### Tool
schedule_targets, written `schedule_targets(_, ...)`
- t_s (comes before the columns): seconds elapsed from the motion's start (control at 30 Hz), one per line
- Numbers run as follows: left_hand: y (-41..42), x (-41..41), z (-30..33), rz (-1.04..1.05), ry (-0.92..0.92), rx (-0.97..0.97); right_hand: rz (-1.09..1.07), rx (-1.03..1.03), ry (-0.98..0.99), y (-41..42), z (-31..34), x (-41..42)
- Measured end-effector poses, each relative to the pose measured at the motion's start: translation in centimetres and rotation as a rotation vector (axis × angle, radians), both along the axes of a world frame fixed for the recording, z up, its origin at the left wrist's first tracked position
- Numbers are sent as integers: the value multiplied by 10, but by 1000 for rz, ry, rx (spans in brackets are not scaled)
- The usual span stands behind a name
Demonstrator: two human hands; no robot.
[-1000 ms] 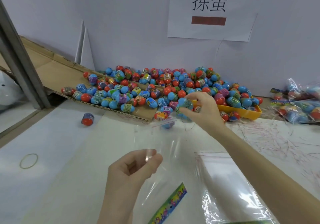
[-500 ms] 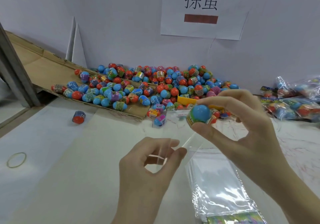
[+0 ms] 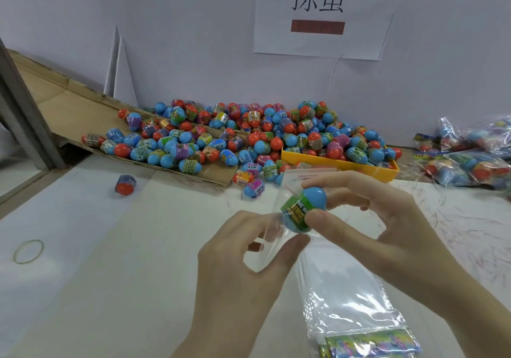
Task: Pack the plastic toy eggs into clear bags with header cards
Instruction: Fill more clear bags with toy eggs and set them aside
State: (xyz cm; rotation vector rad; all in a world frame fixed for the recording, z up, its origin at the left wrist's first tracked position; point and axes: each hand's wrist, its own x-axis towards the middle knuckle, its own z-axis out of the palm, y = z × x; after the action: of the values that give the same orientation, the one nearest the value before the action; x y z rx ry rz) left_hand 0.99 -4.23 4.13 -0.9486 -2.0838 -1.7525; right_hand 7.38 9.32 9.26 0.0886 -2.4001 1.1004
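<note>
Blue plastic, banded in green, the toy egg (image 3: 303, 210) sits pinched between thumb and fingers of the right hand (image 3: 367, 219) at the mouth of a clear bag (image 3: 279, 236). The left hand (image 3: 246, 263) pinches the bag's edge between thumb and forefinger, above the white table (image 3: 110, 274). Far behind lies the egg pile (image 3: 249, 136), partly in a yellow tray (image 3: 345, 164).

header cards (image 3: 370, 344) cut off below

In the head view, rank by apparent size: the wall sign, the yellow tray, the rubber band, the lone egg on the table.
1. wall sign
2. yellow tray
3. rubber band
4. lone egg
Band and egg look close; the band lies nearer the camera.
</note>
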Motion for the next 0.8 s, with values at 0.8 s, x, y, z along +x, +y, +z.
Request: schedule_targets(0.8, -4, -9, -6, -511, -809, -67, 22, 475, -42, 11, -25, -6)
